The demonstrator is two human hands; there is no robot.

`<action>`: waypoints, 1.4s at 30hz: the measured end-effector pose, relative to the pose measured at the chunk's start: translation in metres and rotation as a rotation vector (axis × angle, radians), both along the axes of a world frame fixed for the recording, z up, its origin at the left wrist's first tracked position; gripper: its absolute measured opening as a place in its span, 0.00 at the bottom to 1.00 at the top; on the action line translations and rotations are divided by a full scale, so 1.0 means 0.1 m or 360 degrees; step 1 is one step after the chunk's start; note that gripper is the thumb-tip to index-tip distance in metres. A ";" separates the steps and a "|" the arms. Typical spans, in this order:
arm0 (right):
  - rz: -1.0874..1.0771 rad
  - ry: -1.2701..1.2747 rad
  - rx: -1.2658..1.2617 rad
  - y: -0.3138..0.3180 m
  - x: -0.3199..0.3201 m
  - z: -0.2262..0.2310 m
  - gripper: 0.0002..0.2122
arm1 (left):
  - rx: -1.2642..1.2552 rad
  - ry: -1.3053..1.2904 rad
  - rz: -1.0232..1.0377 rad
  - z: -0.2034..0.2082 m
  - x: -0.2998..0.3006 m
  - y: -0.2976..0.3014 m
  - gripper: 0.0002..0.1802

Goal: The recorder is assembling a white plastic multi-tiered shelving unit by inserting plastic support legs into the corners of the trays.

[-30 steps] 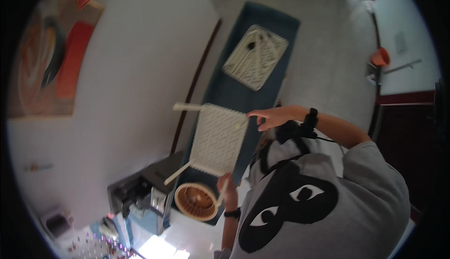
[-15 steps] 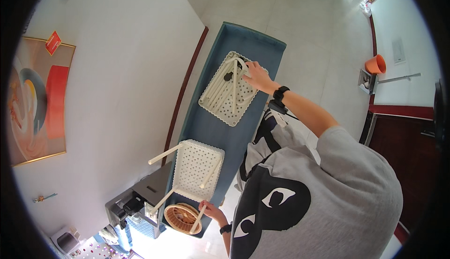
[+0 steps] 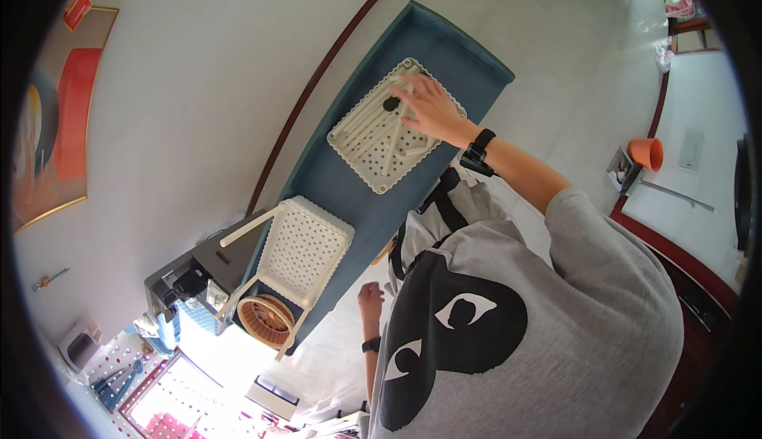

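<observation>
On blue table (image 3: 349,193), cream tray (image 3: 373,141) under right hand (image 3: 429,105) fingers (image 3: 405,90)

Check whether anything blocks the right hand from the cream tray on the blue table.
Nothing visible does. The right hand lies on the tray, fingers over its loose rods. The white stool sits apart, farther along the table.

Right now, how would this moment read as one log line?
right hand: reaching into cream tray | left hand: hangs free | tray on blue table

R hand (image 3: 429,105) now inside tray (image 3: 361,141)
</observation>
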State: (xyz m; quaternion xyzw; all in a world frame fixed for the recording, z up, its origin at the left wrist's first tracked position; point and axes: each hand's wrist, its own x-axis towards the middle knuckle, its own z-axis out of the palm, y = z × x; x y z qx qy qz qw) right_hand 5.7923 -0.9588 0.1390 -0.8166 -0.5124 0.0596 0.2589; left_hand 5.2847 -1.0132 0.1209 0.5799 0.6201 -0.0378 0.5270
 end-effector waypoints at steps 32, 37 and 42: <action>0.0820 -0.0317 -0.0355 0.67 -0.74 -0.47 0.31 | -0.0351 -0.0763 0.1520 0.21 0.53 0.53 0.29; 0.0806 -0.0375 -0.0307 0.64 -0.76 -0.56 0.26 | -0.0457 -0.1283 0.1920 0.34 0.49 0.68 0.25; 0.0832 -0.0376 -0.0344 0.68 -0.88 -0.53 0.23 | -0.0451 -0.1358 0.1964 -0.05 -0.01 0.76 0.17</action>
